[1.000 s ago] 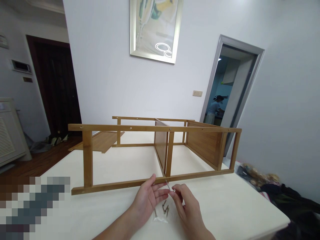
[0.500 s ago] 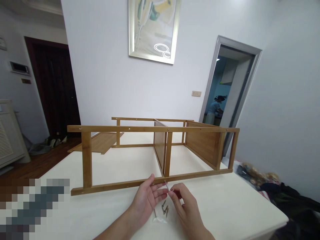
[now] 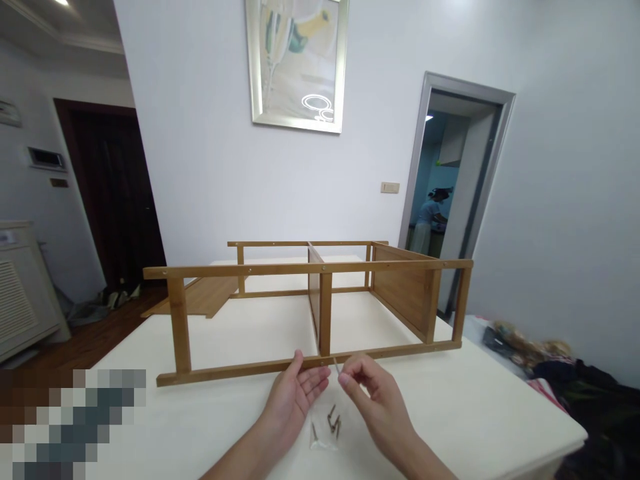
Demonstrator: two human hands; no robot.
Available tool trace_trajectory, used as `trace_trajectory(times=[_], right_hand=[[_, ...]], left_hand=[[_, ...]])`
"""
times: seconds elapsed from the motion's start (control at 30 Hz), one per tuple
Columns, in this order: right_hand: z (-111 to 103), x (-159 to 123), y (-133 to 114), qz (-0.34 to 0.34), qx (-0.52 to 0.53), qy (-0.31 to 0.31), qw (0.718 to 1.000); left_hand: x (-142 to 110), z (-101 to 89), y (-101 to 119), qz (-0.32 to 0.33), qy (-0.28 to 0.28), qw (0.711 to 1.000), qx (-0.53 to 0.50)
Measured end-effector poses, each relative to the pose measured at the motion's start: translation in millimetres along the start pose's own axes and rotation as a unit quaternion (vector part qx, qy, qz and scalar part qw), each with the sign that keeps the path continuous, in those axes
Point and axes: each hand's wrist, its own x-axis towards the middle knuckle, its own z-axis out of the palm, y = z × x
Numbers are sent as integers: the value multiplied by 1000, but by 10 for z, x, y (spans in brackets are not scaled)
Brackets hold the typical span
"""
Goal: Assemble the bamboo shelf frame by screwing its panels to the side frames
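A wooden shelf frame [image 3: 324, 313] lies on its side on the white table. My left hand [image 3: 295, 400] is open, palm turned up, at the near lower rail [image 3: 240, 371]; its thumb overlaps the rail, and I cannot tell whether it presses on it. Just right of it, my right hand [image 3: 373, 393] pinches a slim grey metal rod, which looks like a hex key [image 3: 337, 366]. The key's tip points up at the rail, close below the middle upright. Between my wrists lie several brass-coloured screws [image 3: 333, 421] on or in a small clear plastic bag [image 3: 323, 445].
A loose wooden panel [image 3: 200, 297] lies behind the frame's left end. The white table's [image 3: 480, 427] corner is at right, with dark clothes [image 3: 580, 387] beyond it. Through a doorway a person [image 3: 429, 220] stands in another room.
My right hand has drawn slightly away from my left fingers, with the hex key still pinched. The view has shifted a little; the frame and screws lie as before.
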Motion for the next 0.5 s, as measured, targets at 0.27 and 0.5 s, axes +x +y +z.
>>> trace_trajectory(times=[0.27,0.5], right_hand=[[-59,256,489,-223,-326,41,918],[-66,250,729,-178,-440,-94,875]], left_hand=[[-32,17,0,-34,3,999,-34],[-58,55,68,-66,-5,997,-36]])
